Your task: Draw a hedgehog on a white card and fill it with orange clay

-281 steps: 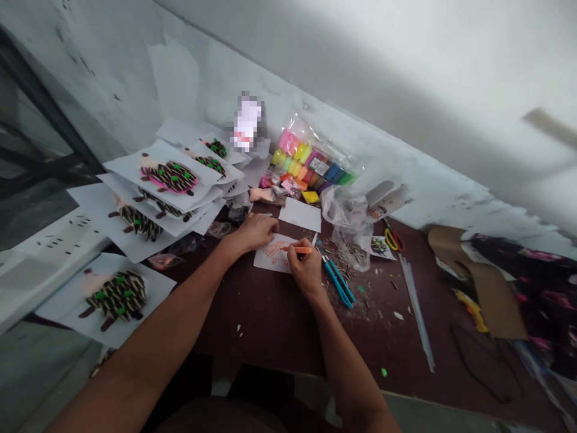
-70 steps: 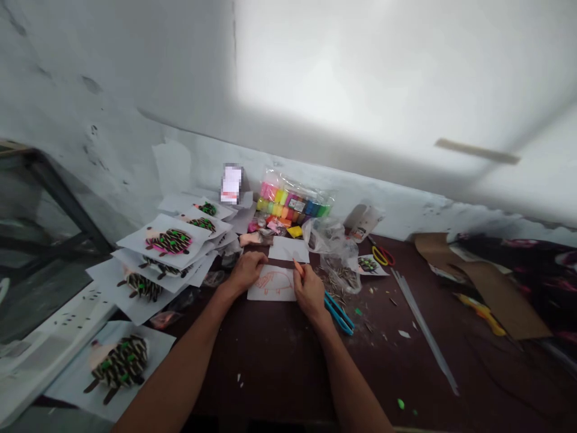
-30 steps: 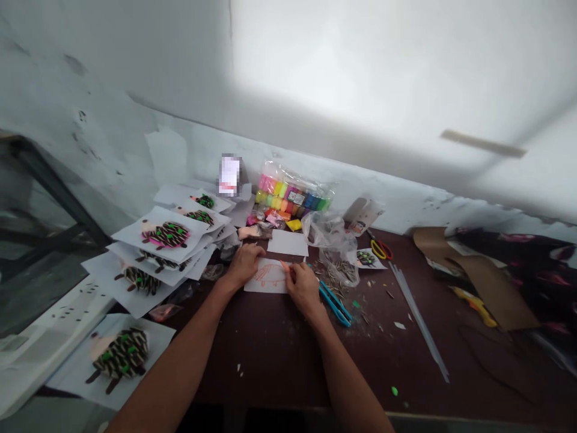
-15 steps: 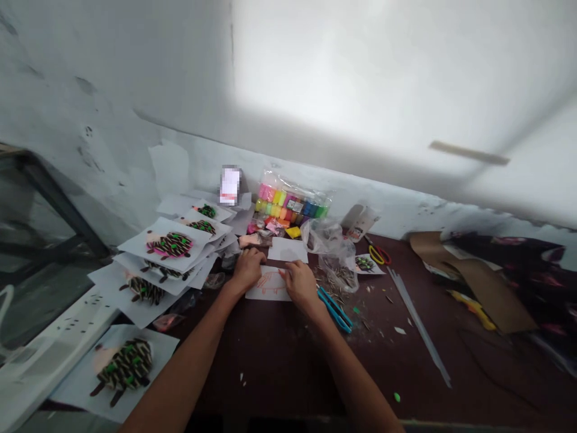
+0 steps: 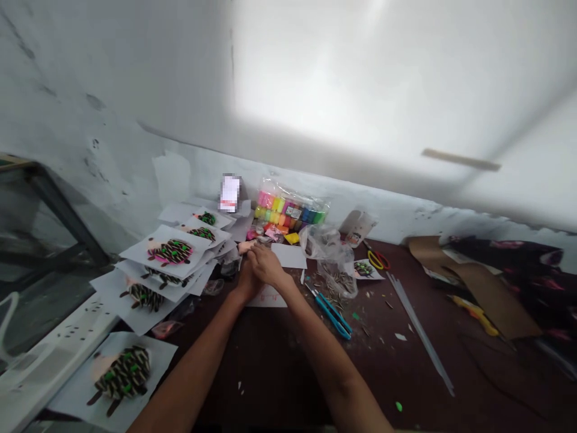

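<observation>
My left hand [image 5: 247, 278] is at the left edge of a white paper [image 5: 268, 299] with a reddish outline drawing, partly covered by my hands and wrists. My right hand [image 5: 267, 263] has its fingers drawn together, crossing over the left hand's fingers. Whatever lies between the hands is hidden, and most of the left fingers are covered. Just beyond the fingertips sits a peach-coloured lump [image 5: 244, 246], perhaps clay in a wrapper; contact cannot be made out. A blank white card [image 5: 289, 256] lies behind the drawing. Right of the drawing rest blue-handled scissors [image 5: 332, 316].
Hedgehog pictures [image 5: 171, 251] on paper are stacked at left. A bag of coloured clay [image 5: 293, 207] leans at the wall near a phone [image 5: 230, 193]. Right are a plastic bag of husks [image 5: 338, 273], red-yellow scissors [image 5: 378, 260], clear strips [image 5: 421, 334] and brown cardboard [image 5: 491, 294].
My right hand has left the drawing's right side and moved left onto my left hand. The drawing is now more covered. The view has shifted slightly.
</observation>
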Demonstrator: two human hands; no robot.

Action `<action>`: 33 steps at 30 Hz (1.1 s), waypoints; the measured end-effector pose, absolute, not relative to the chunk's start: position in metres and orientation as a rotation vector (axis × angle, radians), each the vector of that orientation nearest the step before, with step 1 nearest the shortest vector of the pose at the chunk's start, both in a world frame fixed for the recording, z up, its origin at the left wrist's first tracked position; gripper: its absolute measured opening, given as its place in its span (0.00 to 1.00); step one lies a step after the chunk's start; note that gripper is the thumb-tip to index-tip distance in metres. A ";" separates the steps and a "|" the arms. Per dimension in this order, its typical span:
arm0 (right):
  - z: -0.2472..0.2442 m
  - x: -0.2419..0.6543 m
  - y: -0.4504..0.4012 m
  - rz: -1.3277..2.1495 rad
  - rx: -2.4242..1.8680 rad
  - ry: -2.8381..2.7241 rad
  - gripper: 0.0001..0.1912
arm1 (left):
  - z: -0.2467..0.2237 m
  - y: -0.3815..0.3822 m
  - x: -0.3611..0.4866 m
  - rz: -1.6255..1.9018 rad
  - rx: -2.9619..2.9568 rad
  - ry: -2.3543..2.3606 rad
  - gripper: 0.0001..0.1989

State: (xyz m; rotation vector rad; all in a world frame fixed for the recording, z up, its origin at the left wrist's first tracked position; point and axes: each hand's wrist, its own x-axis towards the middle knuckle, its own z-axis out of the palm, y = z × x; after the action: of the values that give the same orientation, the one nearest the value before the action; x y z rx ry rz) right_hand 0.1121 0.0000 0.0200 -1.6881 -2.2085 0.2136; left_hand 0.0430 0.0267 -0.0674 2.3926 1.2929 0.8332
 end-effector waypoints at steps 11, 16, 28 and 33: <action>0.023 0.180 -0.072 0.220 -2.172 -1.857 0.11 | -0.056 0.023 0.020 0.900 2.331 1.124 0.16; 0.021 0.173 -0.079 0.254 -2.214 -1.877 0.12 | -0.052 0.019 0.020 0.852 2.357 1.108 0.14; 0.017 0.161 -0.098 0.085 -2.421 -2.015 0.14 | -0.048 0.011 0.021 0.816 2.412 1.116 0.10; 0.016 0.164 -0.092 0.091 -2.399 -1.998 0.14 | -0.046 0.012 0.022 0.778 2.411 1.120 0.10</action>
State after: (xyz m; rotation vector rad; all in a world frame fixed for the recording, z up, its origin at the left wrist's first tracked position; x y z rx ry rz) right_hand 0.1645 -0.0924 0.0157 -2.3991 -1.9980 0.0915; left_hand 0.0219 0.0117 -0.0464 2.4108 1.1198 0.7778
